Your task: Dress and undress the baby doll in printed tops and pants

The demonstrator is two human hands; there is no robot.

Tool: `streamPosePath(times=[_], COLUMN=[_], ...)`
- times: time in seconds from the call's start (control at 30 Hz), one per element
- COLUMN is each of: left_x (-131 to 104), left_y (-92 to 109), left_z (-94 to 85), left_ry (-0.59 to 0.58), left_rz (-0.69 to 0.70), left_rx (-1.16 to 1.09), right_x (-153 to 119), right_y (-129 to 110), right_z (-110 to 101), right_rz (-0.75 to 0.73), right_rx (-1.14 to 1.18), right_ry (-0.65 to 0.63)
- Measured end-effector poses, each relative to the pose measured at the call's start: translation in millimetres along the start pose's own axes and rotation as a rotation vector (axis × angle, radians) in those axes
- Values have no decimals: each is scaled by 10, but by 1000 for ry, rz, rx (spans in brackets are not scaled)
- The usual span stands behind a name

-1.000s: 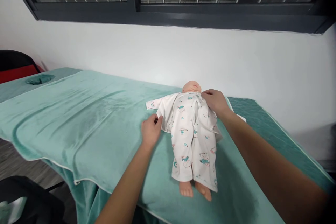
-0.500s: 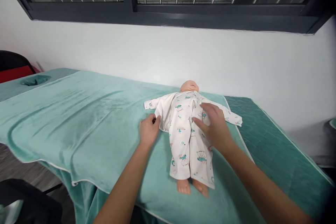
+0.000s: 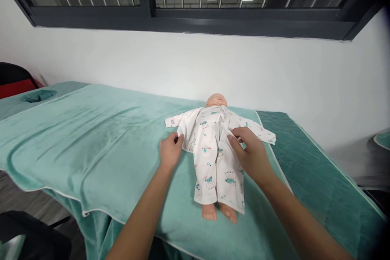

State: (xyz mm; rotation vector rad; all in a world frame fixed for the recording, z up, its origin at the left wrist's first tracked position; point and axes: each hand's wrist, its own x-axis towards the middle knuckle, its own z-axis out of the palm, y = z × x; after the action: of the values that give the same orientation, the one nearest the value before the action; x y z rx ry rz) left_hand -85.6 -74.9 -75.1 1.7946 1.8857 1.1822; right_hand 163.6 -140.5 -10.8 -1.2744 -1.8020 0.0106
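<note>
Here, both hands' fingers (image 3: pixel 180 141) (image 3: pixel 234 139) pinching doll's shirt (image 3: pixel 189 128), green blanket (image 3: pixel 122 146) beneath, wall (image 3: pixel 152 65) behind

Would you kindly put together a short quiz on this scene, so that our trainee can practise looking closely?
1. True or false: the feet of the doll are covered by socks.

2. What is at the fingertips of the left hand?
A) one of the doll's feet
B) the side edge of the white top
C) the window frame

3. Which part of the doll lies nearer the wall: its head or its feet?

Key: 1 false, they are bare; 2 B; 3 its head.
</note>
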Motion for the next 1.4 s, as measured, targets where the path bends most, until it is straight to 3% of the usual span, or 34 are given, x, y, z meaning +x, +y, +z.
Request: streamPosePath(times=[0.1,0.23,0.37,0.6,0.83,1.17,1.4], left_x=[2,2,-1,-7,2,-3,4], left_y=[1,-1,6,18,4,24,40], left_z=[0,0,-5,-10,-2,-9,-16], left_ry=[2,7,7,1,-3,-17,-14], left_rz=[5,8,9,7,8,-2,-4], left_rx=[3,-4,10,15,20,15,20], right_x=[-72,-241,-280,172,619,747,587], right_y=[-32,-1,-22,-58,-2,168,61], right_z=[-23,-39,-44,82,205,35,165], right_rz=[-42,-81,-30,196,383,512,353], right_rx=[65,-13,-60,-173,-413,-36,-54], right_ry=[-88,-211,-200,-49,-251,-202,-160])
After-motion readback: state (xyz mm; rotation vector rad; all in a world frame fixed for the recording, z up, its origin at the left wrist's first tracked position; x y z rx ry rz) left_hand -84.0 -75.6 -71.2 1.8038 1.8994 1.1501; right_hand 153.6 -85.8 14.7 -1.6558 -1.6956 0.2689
